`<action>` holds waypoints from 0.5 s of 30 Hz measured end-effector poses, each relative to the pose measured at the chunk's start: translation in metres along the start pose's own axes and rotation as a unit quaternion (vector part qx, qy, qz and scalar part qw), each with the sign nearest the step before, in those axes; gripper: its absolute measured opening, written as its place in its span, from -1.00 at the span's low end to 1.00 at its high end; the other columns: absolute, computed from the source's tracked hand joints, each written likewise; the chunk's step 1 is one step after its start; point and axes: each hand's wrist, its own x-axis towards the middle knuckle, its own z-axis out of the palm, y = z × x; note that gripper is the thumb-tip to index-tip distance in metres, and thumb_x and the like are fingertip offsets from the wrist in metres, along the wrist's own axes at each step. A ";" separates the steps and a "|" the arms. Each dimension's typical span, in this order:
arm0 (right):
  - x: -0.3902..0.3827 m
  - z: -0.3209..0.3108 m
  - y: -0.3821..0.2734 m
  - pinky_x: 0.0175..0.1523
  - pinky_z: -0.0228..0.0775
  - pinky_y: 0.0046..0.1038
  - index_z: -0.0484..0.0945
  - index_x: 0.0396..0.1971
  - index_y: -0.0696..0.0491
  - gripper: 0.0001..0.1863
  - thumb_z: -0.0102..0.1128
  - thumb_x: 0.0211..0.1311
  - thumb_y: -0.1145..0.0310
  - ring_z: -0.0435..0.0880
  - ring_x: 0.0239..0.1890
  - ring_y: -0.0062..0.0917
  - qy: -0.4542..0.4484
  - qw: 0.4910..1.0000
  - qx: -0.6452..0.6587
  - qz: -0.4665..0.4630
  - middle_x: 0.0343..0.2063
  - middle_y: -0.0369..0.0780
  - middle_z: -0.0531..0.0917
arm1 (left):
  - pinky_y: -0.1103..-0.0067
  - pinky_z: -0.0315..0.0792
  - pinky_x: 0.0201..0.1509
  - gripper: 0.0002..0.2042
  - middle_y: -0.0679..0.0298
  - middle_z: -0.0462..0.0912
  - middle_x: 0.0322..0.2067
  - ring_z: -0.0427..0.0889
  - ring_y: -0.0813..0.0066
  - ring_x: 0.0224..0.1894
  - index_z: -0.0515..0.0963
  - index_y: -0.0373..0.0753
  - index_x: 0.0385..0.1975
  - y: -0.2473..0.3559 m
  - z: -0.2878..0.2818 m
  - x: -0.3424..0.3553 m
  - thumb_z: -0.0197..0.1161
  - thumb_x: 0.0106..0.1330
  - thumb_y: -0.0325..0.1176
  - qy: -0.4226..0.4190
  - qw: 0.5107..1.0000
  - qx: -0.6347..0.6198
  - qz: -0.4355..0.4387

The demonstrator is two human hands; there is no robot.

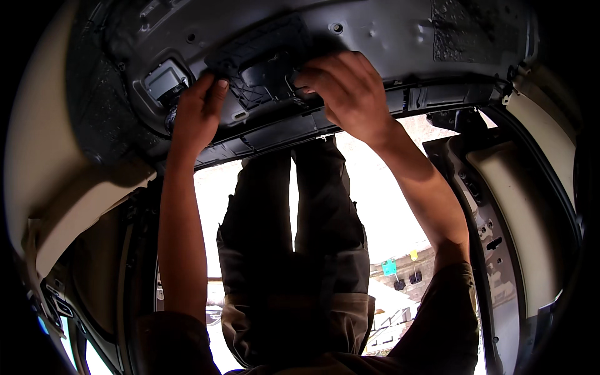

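A black plastic bracket (265, 75) with a ribbed surface lies against a dark grey metal panel (387, 40). My left hand (199, 115) is at the bracket's left edge, its thumb and fingers drawn together; whatever is between them is hidden. At the opposite side of the bracket, my right hand (353, 90) has its fingers curled in near a small dark edge. Shadow hides what these fingertips hold. Just left of my left hand, a silver-grey box-shaped unit (167, 80) sits on the panel, with a dark connector below it.
A black trim strip (275, 132) runs along the panel's edge below my hands. Beige trim pillars (522, 231) and a dark seal (537, 150) frame the vehicle opening. My legs (294, 206) extend through the middle, against bright ground.
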 end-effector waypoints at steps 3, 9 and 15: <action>0.014 -0.016 0.007 -0.14 0.46 -0.44 0.64 -0.30 -0.08 -0.71 0.36 -0.13 0.49 0.61 -0.19 -0.52 -0.026 0.999 0.040 -0.021 -0.26 -0.42 0.65 | 0.53 0.33 -0.32 -0.68 0.26 0.53 -0.53 0.39 0.58 -0.45 0.57 -0.31 -0.11 0.004 -0.001 0.001 0.13 0.59 -0.13 0.000 1.000 0.003 0.012; 0.014 -0.034 0.025 -0.22 0.59 -0.33 0.68 -0.22 -0.02 -0.91 0.35 0.31 0.42 0.71 -0.33 -0.34 -0.053 0.971 0.088 0.215 -0.26 -0.27 0.67 | 0.57 0.31 -0.32 -0.67 0.34 0.52 -0.52 0.37 0.63 -0.45 0.60 -0.31 -0.10 0.002 -0.002 0.001 0.15 0.58 -0.11 0.008 1.000 0.009 0.019; -0.006 -0.015 0.019 -0.19 0.59 -0.28 0.69 -0.27 -0.02 -0.88 0.37 0.31 0.28 0.74 -0.33 -0.31 -0.087 0.974 0.031 0.208 -0.32 -0.27 0.69 | 0.60 0.13 -0.45 -0.63 0.48 0.29 -0.62 0.21 0.72 -0.55 0.50 -0.18 -0.32 0.007 0.005 0.002 0.19 0.55 0.03 0.041 0.982 -0.170 -0.067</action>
